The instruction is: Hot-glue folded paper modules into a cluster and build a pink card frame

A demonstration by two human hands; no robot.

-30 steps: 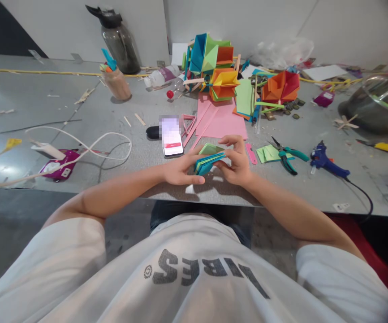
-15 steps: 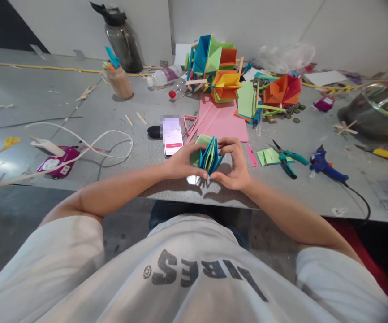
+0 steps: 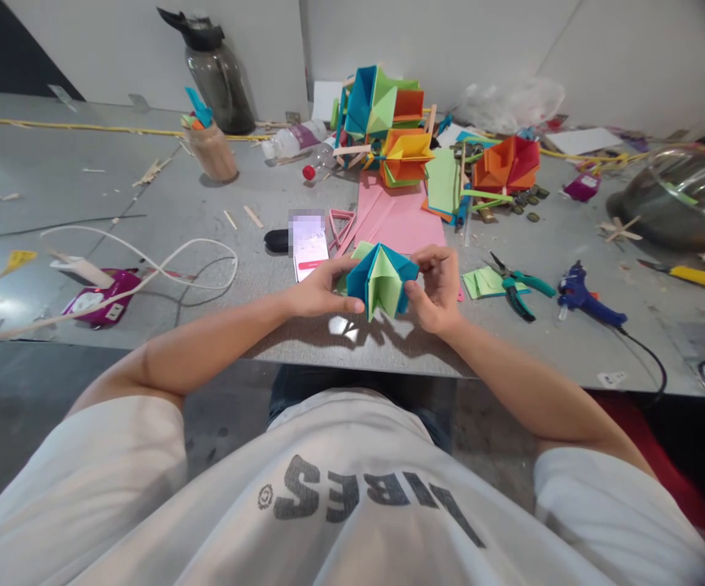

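Between my two hands is a folded paper piece (image 3: 384,281) in blue and light green, its pleats fanned apart above the table's front edge. My left hand (image 3: 326,293) pinches its left side, thumb in front and fingers behind. On the other side my right hand (image 3: 436,289) grips the blue right end between thumb and curled fingers. A phone (image 3: 310,244) with a lit screen lies just beyond my left hand. Pink paper sheets (image 3: 410,220) lie behind the folded piece, and a light green paper (image 3: 482,282) rests right of my right hand.
Teal-handled pliers (image 3: 517,289) and a blue glue gun (image 3: 589,297) lie to the right, near a metal bowl (image 3: 682,199). Colourful folded-paper structures (image 3: 389,122) stand at the back. A white cable (image 3: 206,240) and a purple power strip (image 3: 105,299) are at left.
My hands have moved apart, and the folded paper piece has gone from nearly closed to fanned wide, showing its green inner faces. The view has shifted slightly.
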